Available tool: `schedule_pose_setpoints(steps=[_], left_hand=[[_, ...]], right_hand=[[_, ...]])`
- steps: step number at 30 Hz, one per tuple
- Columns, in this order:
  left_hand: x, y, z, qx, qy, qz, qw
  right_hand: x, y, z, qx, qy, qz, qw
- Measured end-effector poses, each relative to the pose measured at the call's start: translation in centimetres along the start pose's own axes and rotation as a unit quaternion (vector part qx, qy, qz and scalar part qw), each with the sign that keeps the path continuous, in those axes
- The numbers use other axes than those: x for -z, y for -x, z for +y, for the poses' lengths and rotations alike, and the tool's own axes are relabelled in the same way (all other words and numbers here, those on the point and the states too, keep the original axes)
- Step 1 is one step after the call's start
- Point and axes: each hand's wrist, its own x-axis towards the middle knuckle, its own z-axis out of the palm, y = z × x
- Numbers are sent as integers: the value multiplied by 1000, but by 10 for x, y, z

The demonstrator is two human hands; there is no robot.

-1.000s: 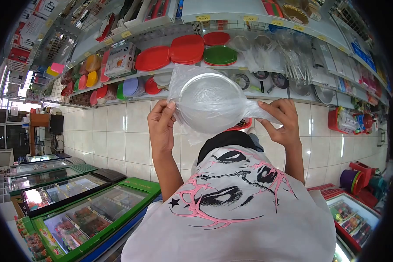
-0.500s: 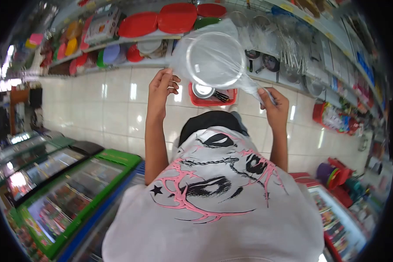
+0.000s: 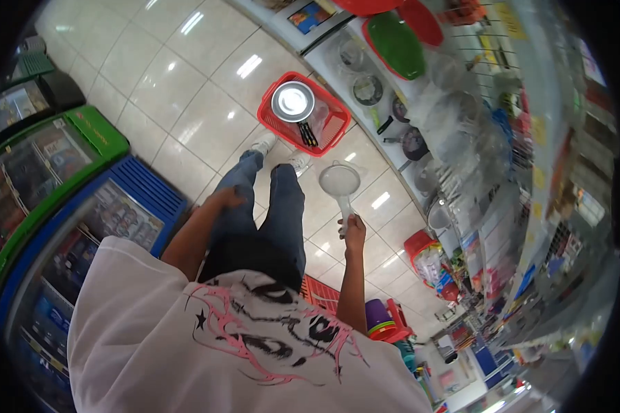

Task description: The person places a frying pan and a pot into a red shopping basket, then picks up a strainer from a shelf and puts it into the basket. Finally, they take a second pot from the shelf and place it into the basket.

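Note:
In the head view, my right hand [image 3: 351, 229] is closed round the handle of a white-rimmed strainer [image 3: 339, 180]. Its round mesh points away from me, over the floor. My left hand [image 3: 231, 198] hangs by my left thigh, apart from the strainer; motion blur smears its fingers. A red plastic basket [image 3: 339, 140] rests on the floor just beyond my shoes. Inside it, a shiny round pan [image 3: 293, 102] sits with several black handles [image 3: 308, 135] pointing toward me.
Shelves run along the right, with frying pans [image 3: 413, 143] and a green tray [image 3: 395, 45]. A green-framed freezer [image 3: 102, 136] and a blue-framed one [image 3: 150, 186] stand on the left. Another red basket [image 3: 420, 241] holds packets at the right. Purple tubs [image 3: 377, 315] are near my right elbow.
My view has turned, bringing the shelves to the right side. The strainer has come down from in front of the shelf, still in my right hand. My left hand has dropped beside my leg.

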Motion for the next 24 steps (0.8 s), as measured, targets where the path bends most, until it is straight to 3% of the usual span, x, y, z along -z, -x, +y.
schedule_pose_setpoints(steps=[2,4,9,13,18,24], left_hand=[[-33,5,3,52,-22,-52,997],[-35,27,34,165,-84,-28,982],[-75,-9,35,205,-139,8,969],[-101,-46,41,231,-128,57,963],[-131,-57,50,261,-102,128,951],[-145,-61,54,279,-50,107,953]], right_hand=[[-8,-44,13,-21,10,-17,1000],[-21,-100,28,-17,16,-27,999],[-69,-238,43,182,156,70,968],[-114,-321,48,230,165,109,953],[-162,-391,80,199,137,84,967],[-201,-456,131,158,60,58,984]])
